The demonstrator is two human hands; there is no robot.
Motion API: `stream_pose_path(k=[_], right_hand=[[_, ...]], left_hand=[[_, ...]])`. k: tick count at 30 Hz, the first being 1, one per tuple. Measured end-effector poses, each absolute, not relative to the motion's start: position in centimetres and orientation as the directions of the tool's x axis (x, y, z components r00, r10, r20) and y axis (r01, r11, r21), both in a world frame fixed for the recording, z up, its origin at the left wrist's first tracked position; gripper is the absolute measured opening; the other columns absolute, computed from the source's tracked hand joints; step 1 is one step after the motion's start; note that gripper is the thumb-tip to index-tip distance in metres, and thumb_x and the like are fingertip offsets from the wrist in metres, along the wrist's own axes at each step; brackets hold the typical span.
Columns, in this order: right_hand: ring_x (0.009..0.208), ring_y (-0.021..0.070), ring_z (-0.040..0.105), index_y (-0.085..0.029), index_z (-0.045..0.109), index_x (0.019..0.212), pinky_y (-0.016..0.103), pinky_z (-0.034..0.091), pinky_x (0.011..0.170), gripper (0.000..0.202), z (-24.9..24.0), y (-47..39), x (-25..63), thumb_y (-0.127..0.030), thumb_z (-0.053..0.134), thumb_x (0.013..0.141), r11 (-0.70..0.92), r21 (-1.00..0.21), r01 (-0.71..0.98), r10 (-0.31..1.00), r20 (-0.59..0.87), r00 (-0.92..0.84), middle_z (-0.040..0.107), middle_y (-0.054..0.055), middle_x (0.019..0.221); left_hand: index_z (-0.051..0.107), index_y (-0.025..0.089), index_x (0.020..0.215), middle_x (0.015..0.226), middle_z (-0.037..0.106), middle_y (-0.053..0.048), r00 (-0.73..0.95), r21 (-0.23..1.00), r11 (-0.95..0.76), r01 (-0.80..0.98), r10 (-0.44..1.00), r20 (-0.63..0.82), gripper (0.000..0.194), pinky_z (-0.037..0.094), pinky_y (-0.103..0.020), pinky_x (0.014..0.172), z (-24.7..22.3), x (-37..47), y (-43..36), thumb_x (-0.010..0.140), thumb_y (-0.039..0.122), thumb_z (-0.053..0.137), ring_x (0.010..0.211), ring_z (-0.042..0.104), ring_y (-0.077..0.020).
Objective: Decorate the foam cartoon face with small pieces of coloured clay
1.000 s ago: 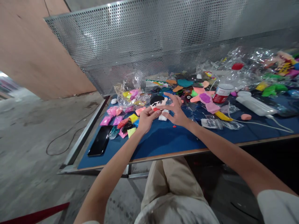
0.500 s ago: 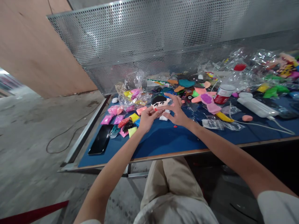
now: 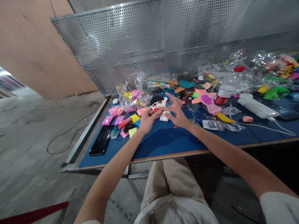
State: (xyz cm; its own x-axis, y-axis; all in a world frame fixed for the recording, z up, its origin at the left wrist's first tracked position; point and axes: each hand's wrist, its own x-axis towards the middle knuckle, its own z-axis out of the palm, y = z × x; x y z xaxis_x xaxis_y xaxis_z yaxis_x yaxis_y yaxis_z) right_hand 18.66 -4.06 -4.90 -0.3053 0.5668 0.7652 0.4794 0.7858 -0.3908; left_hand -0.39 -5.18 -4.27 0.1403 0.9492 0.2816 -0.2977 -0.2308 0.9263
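Observation:
A flat clay cartoon face [image 3: 159, 105], with black hair, thick eyebrows and a red mouth, is held up over the blue tabletop. My left hand [image 3: 149, 119] pinches its lower left edge between thumb and fingers. On the right side, my right hand [image 3: 176, 110] has its index finger raised and other fingers against the lower right of the face; their exact contact is partly hidden. Just below the hands lies a white piece [image 3: 164, 116], perhaps clay. A small red bit [image 3: 175, 127] rests on the table near my right wrist.
Colourful clay packets [image 3: 126, 123] and a black phone [image 3: 101, 140] lie on the left. To the right are a pink clay figure [image 3: 206, 99], a bottle with a red cap [image 3: 224, 93], a white power strip [image 3: 258, 106] and its cable. A perforated metal panel [image 3: 149, 40] stands behind.
The clay face has turned slightly and its top has shifted a little left. Both hands stay in nearly the same place, and the view has moved only slightly.

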Motion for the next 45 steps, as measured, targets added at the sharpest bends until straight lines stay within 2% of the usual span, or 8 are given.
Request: stream_pose_path(k=[3, 5, 8, 11, 19, 29, 35, 45], right_hand=[[0.15, 0.0351, 0.043, -0.04, 0.068, 0.141, 0.059, 0.035, 0.123, 0.055, -4.4, -3.6, 18.9, -0.071, 0.046, 0.101, 0.768, -0.509, 0.389, 0.602, 0.781, -0.165, 0.044, 0.002, 0.167], [0.138, 0.0337, 0.057, -0.034, 0.065, 0.145, 0.056, 0.047, 0.115, 0.064, -4.1, -3.0, 19.0, -0.074, 0.053, 0.097, 0.704, -0.66, 0.262, 0.703, 0.7, -0.123, 0.058, 0.009, 0.155], [0.105, 0.029, 0.073, -0.023, 0.076, 0.123, 0.044, 0.061, 0.09, 0.061, -3.9, -2.2, 19.2, -0.072, 0.069, 0.087, 0.513, -0.854, 0.091, 0.846, 0.484, -0.223, 0.078, 0.011, 0.118], [0.074, 0.0217, 0.072, -0.018, 0.079, 0.097, 0.034, 0.059, 0.066, 0.049, -3.9, -1.9, 19.3, -0.064, 0.081, 0.078, 0.393, -0.918, 0.052, 0.889, 0.365, -0.277, 0.08, 0.008, 0.089], [0.077, 0.0205, 0.073, -0.018, 0.08, 0.092, 0.031, 0.057, 0.068, 0.034, -3.3, -2.4, 19.4, -0.049, 0.083, 0.078, 0.443, -0.896, 0.032, 0.861, 0.415, -0.292, 0.081, 0.006, 0.09], [0.077, 0.021, 0.072, -0.019, 0.081, 0.092, 0.031, 0.055, 0.067, 0.029, -3.2, -2.4, 19.5, -0.045, 0.078, 0.082, 0.497, -0.863, 0.088, 0.84, 0.454, -0.298, 0.082, 0.006, 0.091], [0.084, 0.0222, 0.073, -0.018, 0.083, 0.098, 0.032, 0.056, 0.073, 0.031, -3.5, -2.2, 19.5, -0.044, 0.078, 0.081, 0.511, -0.854, 0.101, 0.825, 0.453, -0.339, 0.082, 0.007, 0.096], [0.085, 0.0218, 0.074, -0.018, 0.083, 0.099, 0.033, 0.057, 0.075, 0.028, -3.5, -2.3, 19.6, -0.04, 0.077, 0.083, 0.509, -0.852, 0.126, 0.806, 0.42, -0.417, 0.082, 0.008, 0.097]], left_hand=[[0.073, 0.018, 0.095, 0.093, 0.081, -0.007, 0.252, 0.955, -0.236, -0.181, 0.927, 0.277, 0.052, 0.061, -0.034, 0.087, -4.2, -0.7, -5.2, 0.066, 0.055, 0.095, 0.099, 0.079, -0.0257], [0.073, 0.017, 0.091, 0.089, 0.081, -0.007, 0.343, 0.966, -0.256, -0.039, 0.905, 0.253, 0.05, 0.061, -0.033, 0.082, -4.2, -1.0, -5.1, 0.068, 0.056, 0.093, 0.095, 0.079, -0.0268], [0.075, 0.016, 0.088, 0.085, 0.08, -0.007, 0.384, 0.928, -0.339, 0.157, 0.887, 0.259, 0.047, 0.06, -0.034, 0.076, -4.3, -1.4, -5.1, 0.072, 0.058, 0.089, 0.085, 0.078, -0.0259], [0.077, 0.017, 0.089, 0.085, 0.081, -0.007, 0.379, 0.861, -0.43, 0.271, 0.87, 0.315, 0.046, 0.062, -0.036, 0.079, -4.3, -1.8, -5.2, 0.075, 0.06, 0.086, 0.082, 0.078, -0.0256], [0.078, 0.021, 0.078, 0.072, 0.077, -0.004, 0.387, 0.73, -0.557, 0.396, 0.822, 0.418, 0.033, 0.054, -0.029, 0.069, -3.9, -2.6, -5.0, 0.081, 0.053, 0.083, 0.068, 0.071, -0.0192], [0.081, 0.02, 0.076, 0.072, 0.076, -0.004, 0.452, 0.765, -0.549, 0.337, 0.807, 0.38, 0.028, 0.05, -0.027, 0.065, -3.4, -2.5, -5.1, 0.081, 0.048, 0.084, 0.066, 0.067, -0.018], [0.081, 0.02, 0.068, 0.057, 0.071, -0.002, 0.512, 0.733, -0.565, 0.379, 0.788, 0.342, 0.037, 0.037, -0.025, 0.05, -3.0, -2.7, -5.1, 0.084, 0.054, 0.079, 0.051, 0.057, -0.0136], [0.084, 0.025, 0.071, 0.061, 0.075, -0.003, 0.509, 0.693, -0.616, 0.374, 0.761, 0.402, 0.035, 0.048, -0.027, 0.056, -3.4, -3.7, -4.2, 0.079, 0.059, 0.084, 0.052, 0.067, -0.0175]])
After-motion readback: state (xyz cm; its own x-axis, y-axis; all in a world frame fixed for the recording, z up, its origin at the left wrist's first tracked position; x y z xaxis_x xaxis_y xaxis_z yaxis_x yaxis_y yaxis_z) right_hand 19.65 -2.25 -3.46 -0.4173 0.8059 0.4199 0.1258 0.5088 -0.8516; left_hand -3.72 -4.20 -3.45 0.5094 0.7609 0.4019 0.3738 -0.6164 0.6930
